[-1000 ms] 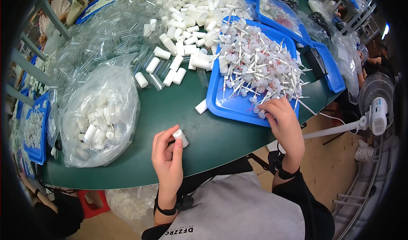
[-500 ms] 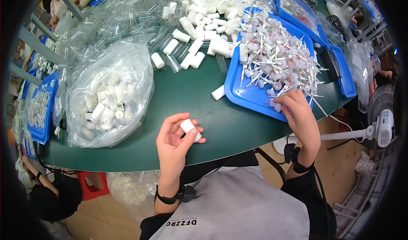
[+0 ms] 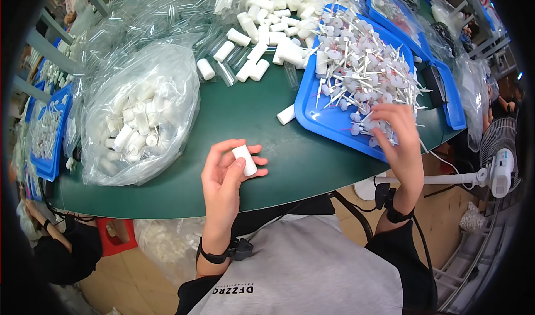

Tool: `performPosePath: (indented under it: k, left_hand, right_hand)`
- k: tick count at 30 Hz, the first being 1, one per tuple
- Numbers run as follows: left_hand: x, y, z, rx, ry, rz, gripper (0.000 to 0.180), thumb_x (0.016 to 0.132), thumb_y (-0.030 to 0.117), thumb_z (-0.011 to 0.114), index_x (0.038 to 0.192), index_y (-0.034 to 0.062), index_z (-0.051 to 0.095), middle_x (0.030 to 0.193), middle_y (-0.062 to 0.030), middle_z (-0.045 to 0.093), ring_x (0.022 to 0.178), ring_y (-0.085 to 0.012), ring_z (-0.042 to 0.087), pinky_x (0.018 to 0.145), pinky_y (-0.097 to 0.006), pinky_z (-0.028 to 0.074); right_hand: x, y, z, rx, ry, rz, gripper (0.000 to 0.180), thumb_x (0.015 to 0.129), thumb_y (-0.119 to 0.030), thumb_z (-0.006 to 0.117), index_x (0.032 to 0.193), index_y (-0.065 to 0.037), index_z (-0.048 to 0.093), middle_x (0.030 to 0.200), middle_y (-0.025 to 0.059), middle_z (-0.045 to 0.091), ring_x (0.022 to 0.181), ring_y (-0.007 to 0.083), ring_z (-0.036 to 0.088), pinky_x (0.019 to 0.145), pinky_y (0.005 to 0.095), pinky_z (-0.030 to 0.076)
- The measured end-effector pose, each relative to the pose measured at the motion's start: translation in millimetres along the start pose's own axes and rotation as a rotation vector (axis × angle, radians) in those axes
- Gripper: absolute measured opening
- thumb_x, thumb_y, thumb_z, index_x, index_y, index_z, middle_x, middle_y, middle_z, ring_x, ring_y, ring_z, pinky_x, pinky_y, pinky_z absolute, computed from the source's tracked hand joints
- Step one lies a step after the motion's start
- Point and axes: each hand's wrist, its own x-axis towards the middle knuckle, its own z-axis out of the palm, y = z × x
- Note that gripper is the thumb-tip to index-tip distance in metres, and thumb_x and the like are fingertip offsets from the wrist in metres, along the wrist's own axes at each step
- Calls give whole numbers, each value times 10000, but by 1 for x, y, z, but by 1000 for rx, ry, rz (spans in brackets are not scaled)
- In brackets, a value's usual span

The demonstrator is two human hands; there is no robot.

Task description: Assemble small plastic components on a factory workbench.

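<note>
A white plastic cylinder (image 3: 245, 160) is held in my left hand (image 3: 220, 180), just above the near edge of the green table (image 3: 267, 192). My thumb presses its side while the fingers curl behind it. Over the near right part of a blue tray (image 3: 310, 120), my right hand (image 3: 403, 142) has its thumb and fingers spread, with nothing visible between them. Heaped in that tray are many small white stems with translucent, lobed pieces (image 3: 365, 69), some showing thin pink-red strands. One loose white cylinder (image 3: 286, 115) lies against the tray's left side.
An open clear plastic bag (image 3: 184, 106) of white cylinders sits at left. Behind it are piled clear tubes (image 3: 150, 25), with a heap of white cylinders (image 3: 278, 22) beside them. More blue trays stand far right. A white fan (image 3: 501, 173) is beyond the table's right edge.
My right hand has lifted slightly from the stemmed pieces, and its fingers have spread. The cylinder in my left hand has tilted more upright. The whole view has shifted a little.
</note>
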Motion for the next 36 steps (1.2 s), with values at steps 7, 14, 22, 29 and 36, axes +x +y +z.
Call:
performPosePath:
  k: [7,14,22,29,36]
  left_hand:
    - [0,0,-1,-8,-2,-14,275,899,71,467,1146,-43,508,1049,-199,591,878,-248,636,734,-354,566]
    - [-2,0,-2,-9,-112,-36,319,877,-51,549,1193,-72,502,1086,-182,594,969,-212,619,807,-330,557]
    - [-2,-4,-5,39,-87,-54,358,901,-29,539,1247,-103,482,1128,-170,591,1017,-212,605,845,-330,548]
    - [-2,0,0,72,-145,-49,351,923,-4,511,1257,-103,475,1137,-182,589,1030,-216,599,851,-348,555]
    - [-3,-7,2,107,-111,-4,379,887,-78,509,1262,-107,468,1127,-185,593,1003,-210,611,847,-341,556]
  right_hand:
    - [-12,-41,36,638,279,210,301,742,94,640,1027,2,602,965,121,648,912,195,604,789,292,469]
    - [1,-91,89,847,15,-78,304,751,8,683,1051,-12,635,1065,95,651,1033,284,585,868,360,475]
    - [5,-102,105,813,22,-57,250,764,-12,679,1009,-20,630,1034,98,638,969,279,570,795,340,472]
    - [2,-101,115,839,32,63,260,769,-24,677,1013,-17,590,937,97,573,836,230,545,758,299,444]
    - [3,-97,121,1195,-91,244,238,815,-16,651,1035,17,565,941,73,544,883,146,541,804,279,451]
